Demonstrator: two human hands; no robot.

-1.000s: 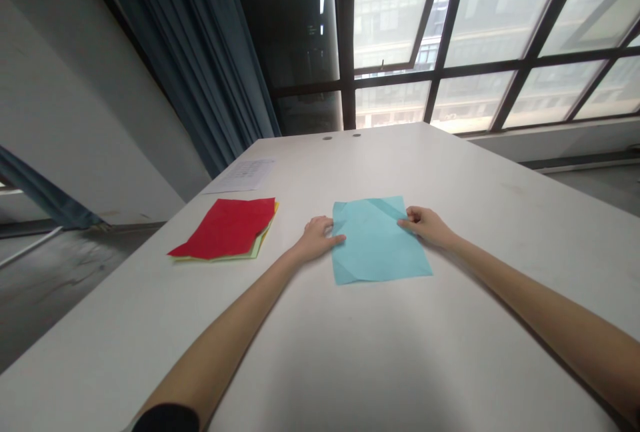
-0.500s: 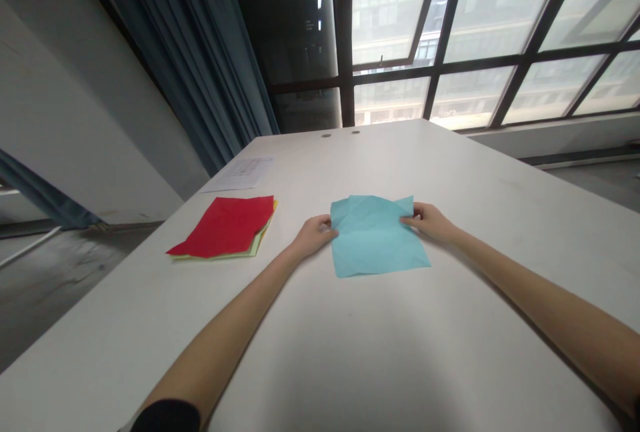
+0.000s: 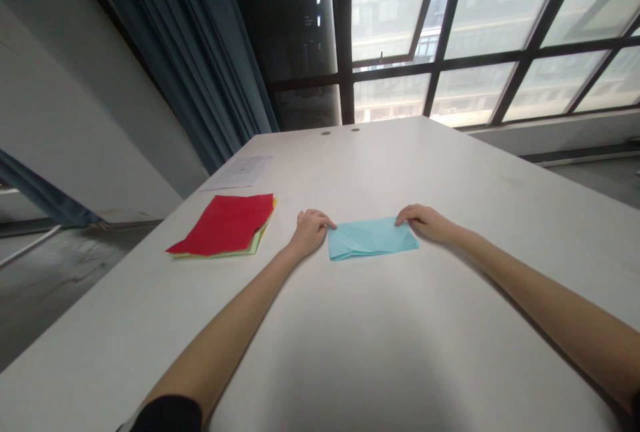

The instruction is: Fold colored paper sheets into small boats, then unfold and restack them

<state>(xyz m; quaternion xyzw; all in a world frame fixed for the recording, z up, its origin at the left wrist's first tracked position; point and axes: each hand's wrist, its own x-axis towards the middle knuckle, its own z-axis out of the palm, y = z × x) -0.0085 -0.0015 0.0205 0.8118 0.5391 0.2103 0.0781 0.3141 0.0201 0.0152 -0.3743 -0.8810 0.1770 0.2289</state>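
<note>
A light blue sheet of paper (image 3: 373, 239) lies folded over into a long, low strip on the white table, its two layers slightly parted along the near edge. My left hand (image 3: 311, 231) is closed at the strip's far left corner, index finger over the paper's edge. At the far right corner, my right hand (image 3: 425, 222) has its bent fingers on the fold in the same way. The thumbs are mostly hidden behind the fingers and paper.
Left of my left hand lies a stack of coloured sheets with a red sheet (image 3: 227, 222) on top and green and yellow edges below. A printed white page (image 3: 240, 173) rests beyond it near the table's left edge. Windows and a blue curtain (image 3: 200, 52) stand behind the table (image 3: 350, 352).
The far half of the blue paper has come down toward me over the near half, turning the open sheet into a folded strip. Both hands shifted from its sides to its far corners.
</note>
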